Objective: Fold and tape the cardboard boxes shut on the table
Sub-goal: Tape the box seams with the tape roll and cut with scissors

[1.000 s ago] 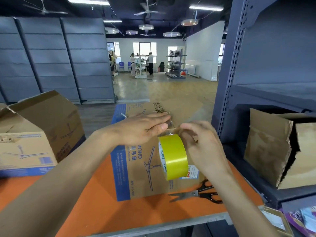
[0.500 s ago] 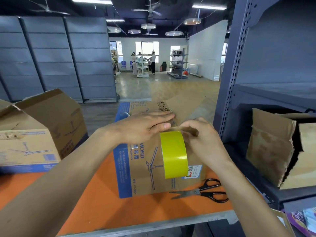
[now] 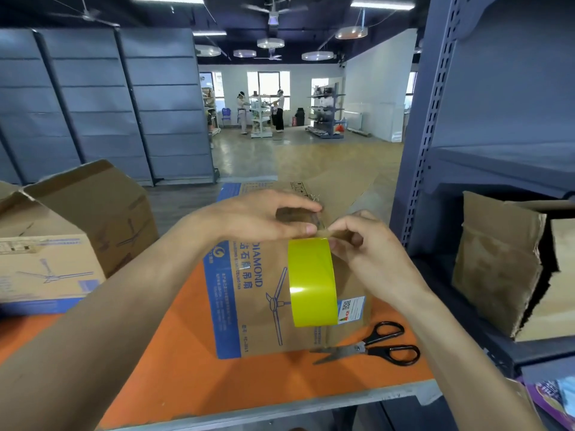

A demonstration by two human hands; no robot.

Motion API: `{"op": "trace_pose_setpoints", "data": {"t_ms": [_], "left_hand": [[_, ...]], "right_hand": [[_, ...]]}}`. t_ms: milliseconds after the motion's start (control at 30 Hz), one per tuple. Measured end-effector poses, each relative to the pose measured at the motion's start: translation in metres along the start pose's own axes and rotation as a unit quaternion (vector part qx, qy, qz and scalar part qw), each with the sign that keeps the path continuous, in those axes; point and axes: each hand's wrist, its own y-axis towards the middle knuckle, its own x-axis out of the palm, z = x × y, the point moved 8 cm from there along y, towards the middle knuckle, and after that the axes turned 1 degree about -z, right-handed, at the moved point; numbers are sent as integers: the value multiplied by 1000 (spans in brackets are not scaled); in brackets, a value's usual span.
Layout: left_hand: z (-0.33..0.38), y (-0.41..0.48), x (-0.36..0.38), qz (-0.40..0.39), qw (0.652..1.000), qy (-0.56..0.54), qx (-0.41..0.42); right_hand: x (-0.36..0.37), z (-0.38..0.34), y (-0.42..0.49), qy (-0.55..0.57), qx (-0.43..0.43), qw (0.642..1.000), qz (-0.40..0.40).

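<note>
An open brown cardboard box with a fan drawing (image 3: 62,231) is cut off by the left edge of the view. It stands on the orange table top (image 3: 186,353). The left hand (image 3: 258,217) lies flat on top of the middle brown cardboard box with a blue stripe (image 3: 249,290), its fingers straight and pressed together. What is under them is hard to make out. The far end of that box is hidden behind both hands.

The yellow roll of packing tape (image 3: 312,281) stands edge-on in front of the box. Its top is just below the left fingertips and touches the right hand (image 3: 370,253), whose curled fingers pinch the roll's upper rim. Black-handled scissors (image 3: 373,346) lie near the box's near right corner. Torn cardboard (image 3: 497,259) sits in the grey metal shelf (image 3: 417,150).
</note>
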Motion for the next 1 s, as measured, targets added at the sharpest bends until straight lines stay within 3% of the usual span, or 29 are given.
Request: {"op": "trace_pose_setpoints", "data": {"t_ms": [233, 500, 800, 1000], "left_hand": [[-10, 2, 3, 63, 996, -62, -17], [-11, 4, 4, 68, 993, -87, -29], [-5, -1, -6, 85, 992, -83, 51], [-2, 0, -4, 57, 992, -87, 74]], "right_hand": [[-8, 0, -3, -20, -5, 998, 67], [-6, 2, -2, -19, -12, 999, 46], [-3, -9, -3, -1, -53, 997, 63], [-4, -4, 7, 74, -20, 994, 73]]}}
